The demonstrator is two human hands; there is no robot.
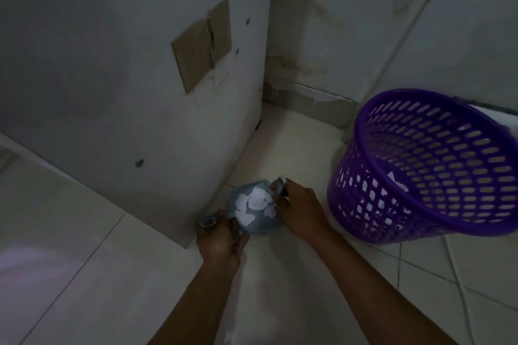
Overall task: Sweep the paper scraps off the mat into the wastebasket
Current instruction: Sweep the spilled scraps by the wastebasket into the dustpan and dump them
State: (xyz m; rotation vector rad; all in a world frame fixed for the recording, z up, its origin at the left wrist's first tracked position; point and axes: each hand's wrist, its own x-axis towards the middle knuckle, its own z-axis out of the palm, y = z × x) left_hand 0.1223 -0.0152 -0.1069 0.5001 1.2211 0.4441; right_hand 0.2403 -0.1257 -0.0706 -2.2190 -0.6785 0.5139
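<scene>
My left hand (220,241) grips the handle of a small blue-grey dustpan (253,225) held low over the pale floor. White paper scraps (253,203) fill the pan. My right hand (301,209) is closed around a small brush (281,183), whose pale end sticks up at the pan's far edge. A purple perforated wastebasket (420,165) stands to the right of both hands, with a few white scraps (396,183) visible inside. No mat can be made out in this dim view.
A grey panel (134,87) with a taped cardboard patch (201,45) rises directly behind the dustpan. A tiled wall (378,22) and its baseboard close the corner. A thin cable (459,283) runs over the floor tiles at the right.
</scene>
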